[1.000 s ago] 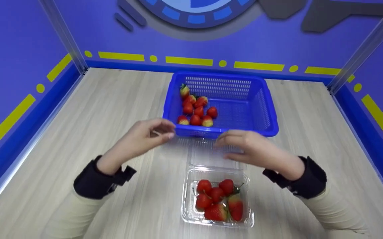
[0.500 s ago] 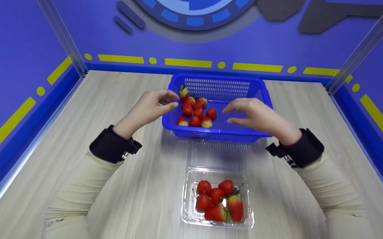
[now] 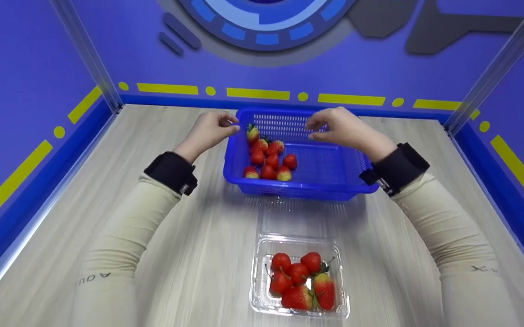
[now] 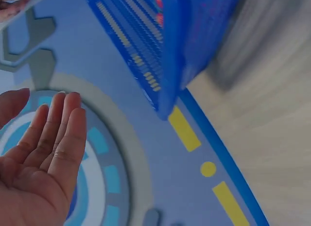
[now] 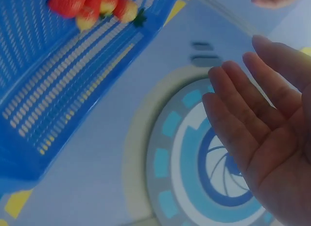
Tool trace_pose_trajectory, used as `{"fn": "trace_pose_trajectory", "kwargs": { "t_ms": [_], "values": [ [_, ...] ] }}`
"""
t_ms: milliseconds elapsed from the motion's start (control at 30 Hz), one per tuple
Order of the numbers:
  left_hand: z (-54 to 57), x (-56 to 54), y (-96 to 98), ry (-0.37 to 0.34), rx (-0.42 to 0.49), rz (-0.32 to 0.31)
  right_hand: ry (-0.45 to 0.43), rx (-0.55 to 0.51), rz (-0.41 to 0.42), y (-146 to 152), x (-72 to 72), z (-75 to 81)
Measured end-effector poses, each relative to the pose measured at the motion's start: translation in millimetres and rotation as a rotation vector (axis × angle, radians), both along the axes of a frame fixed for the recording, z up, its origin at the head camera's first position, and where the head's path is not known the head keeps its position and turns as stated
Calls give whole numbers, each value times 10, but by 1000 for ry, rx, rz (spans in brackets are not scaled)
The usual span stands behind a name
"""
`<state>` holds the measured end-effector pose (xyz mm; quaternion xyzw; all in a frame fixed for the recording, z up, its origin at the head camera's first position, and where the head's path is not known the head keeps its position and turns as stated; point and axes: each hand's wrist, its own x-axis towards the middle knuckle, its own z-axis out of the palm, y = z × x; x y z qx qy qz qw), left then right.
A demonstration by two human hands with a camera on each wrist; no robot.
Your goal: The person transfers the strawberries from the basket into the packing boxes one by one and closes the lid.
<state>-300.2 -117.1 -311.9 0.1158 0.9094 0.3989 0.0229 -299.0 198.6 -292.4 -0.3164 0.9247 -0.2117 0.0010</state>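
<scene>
My left hand (image 3: pixel 212 129) hovers at the left rim of a blue plastic basket (image 3: pixel 307 185), holding nothing; its fingers look relaxed and nearly straight in the left wrist view. Above the basket's right half is my right hand (image 3: pixel 337 127), also empty, with loosely extended fingers. Several red strawberries (image 3: pixel 268 172) lie in the basket's left half, some with pale yellow tops. Nearer to me stands a clear plastic box (image 3: pixel 256 290), its lid (image 3: pixel 289 222) folded back toward the basket. Inside it are strawberries (image 3: pixel 324 290) and red cherry-like fruits with stems (image 3: pixel 280 262).
A pale wood-grain table (image 3: pixel 189 254) carries everything. Blue panels with yellow marks (image 3: pixel 257 94) enclose it at the back and both sides, with metal posts (image 3: pixel 493 68) at the rear corners.
Both hands have moved forward from in front of the basket, rising over its far part. The fruits in the basket and the box stay where they were. The head view has tilted slightly upward.
</scene>
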Motion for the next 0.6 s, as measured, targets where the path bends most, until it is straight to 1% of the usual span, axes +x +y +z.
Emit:
{"fn": "trace_pose_trajectory", "kwargs": {
  "t_ms": [133, 233, 400, 600],
  "values": [
    [-47, -160, -25, 9, 18, 30, -23, 3, -19, -4, -158, -2],
    [-76, -262, -42, 6, 31, 60, -40, -1, -28, -31, -268, -48],
    [-154, -376, -39, -13, 13, 104, -69, -12, -35, -86, -422, -217],
    [-284, -478, 12, 8, -18, 141, -108, -13, -56, -121, -559, -417]
  ]
}}
